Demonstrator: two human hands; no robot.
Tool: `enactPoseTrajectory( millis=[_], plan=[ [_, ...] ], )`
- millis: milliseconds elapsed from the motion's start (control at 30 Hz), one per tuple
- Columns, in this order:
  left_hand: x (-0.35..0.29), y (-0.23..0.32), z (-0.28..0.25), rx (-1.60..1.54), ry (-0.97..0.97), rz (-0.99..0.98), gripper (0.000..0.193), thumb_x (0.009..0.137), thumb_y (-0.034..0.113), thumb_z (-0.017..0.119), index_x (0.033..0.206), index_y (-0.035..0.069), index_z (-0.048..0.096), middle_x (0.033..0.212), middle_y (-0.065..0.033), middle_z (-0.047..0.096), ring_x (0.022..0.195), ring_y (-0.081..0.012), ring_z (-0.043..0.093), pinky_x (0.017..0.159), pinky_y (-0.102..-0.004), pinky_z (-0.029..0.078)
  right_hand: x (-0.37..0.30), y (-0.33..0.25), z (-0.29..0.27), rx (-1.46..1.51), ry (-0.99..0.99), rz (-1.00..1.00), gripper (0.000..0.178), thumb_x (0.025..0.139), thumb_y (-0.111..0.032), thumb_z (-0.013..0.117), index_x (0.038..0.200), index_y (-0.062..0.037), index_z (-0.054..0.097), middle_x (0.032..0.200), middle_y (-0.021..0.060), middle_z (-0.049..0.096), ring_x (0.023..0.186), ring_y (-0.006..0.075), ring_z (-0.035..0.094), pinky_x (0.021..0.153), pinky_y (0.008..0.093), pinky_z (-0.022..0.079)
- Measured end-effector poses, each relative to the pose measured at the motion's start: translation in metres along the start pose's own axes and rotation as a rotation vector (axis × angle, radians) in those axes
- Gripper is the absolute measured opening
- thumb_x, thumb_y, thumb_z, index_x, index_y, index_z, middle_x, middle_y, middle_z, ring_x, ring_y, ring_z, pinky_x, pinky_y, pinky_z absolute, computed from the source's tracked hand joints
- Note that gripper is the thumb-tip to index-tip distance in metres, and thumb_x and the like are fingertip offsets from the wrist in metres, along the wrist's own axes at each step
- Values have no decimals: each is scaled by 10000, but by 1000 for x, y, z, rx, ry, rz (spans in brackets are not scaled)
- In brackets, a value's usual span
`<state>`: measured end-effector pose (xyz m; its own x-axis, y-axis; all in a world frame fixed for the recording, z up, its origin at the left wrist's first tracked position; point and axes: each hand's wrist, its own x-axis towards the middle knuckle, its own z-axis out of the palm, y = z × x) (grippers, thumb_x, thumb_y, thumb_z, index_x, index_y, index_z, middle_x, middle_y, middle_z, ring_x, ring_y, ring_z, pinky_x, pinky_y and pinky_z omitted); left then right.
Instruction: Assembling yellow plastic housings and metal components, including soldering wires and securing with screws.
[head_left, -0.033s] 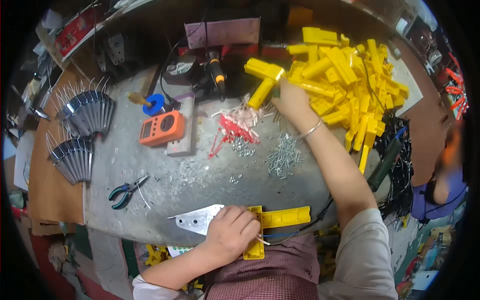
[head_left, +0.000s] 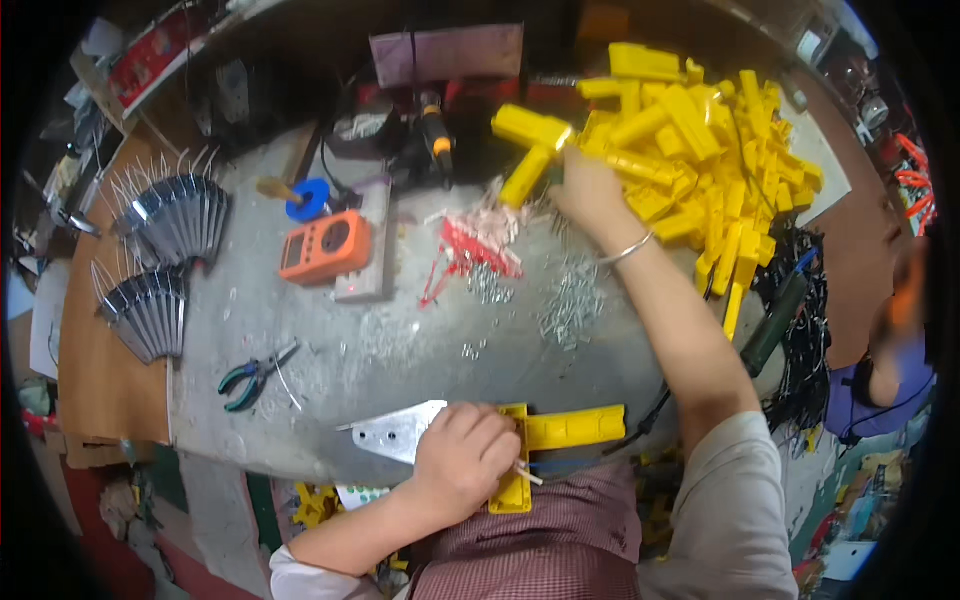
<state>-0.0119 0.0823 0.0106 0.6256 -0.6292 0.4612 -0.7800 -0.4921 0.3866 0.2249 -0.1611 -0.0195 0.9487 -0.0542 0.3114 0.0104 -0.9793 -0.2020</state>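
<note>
My left hand (head_left: 462,462) is closed over a T-shaped yellow plastic housing (head_left: 512,492) at the table's near edge. A flat silver metal plate (head_left: 388,434) with holes juts out to the left from under that hand. To its right runs the housing's long yellow arm (head_left: 578,427). A pale wire and a blue wire come out beside the housing. My right hand (head_left: 592,195) reaches far forward to the near left side of a heap of yellow plastic housings (head_left: 690,150). Its fingers are mostly hidden, so what they hold does not show.
Pliers (head_left: 252,378) lie at left, near an orange meter (head_left: 326,247) on a power strip. Loose screws (head_left: 570,305), red sleeves (head_left: 472,250) and small nuts lie mid-table. Metal plates with wires (head_left: 180,225) are fanned out far left. Black cables (head_left: 800,330) lie at right.
</note>
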Motion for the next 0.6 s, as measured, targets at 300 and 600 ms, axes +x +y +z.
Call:
enactPoseTrajectory(
  millis=[300,600],
  plan=[
    [-10,-11,16,-103,168,-231,268,535,-44,652,696,77,474,834,-69,661,816,-289,582,697,-374,451,-106,-48,-110,1428,-97,-67,196,862,-209,530,887,-15,535,771,50,519,666,132,499,657,246,420],
    [-12,-7,14,-261,75,-316,243,554,-49,630,686,68,462,833,-59,645,835,-282,554,737,-376,425,-190,-65,-125,2040,-406,-3,540,897,-555,403,597,-109,350,516,8,346,450,112,253,470,290,202]
  ],
)
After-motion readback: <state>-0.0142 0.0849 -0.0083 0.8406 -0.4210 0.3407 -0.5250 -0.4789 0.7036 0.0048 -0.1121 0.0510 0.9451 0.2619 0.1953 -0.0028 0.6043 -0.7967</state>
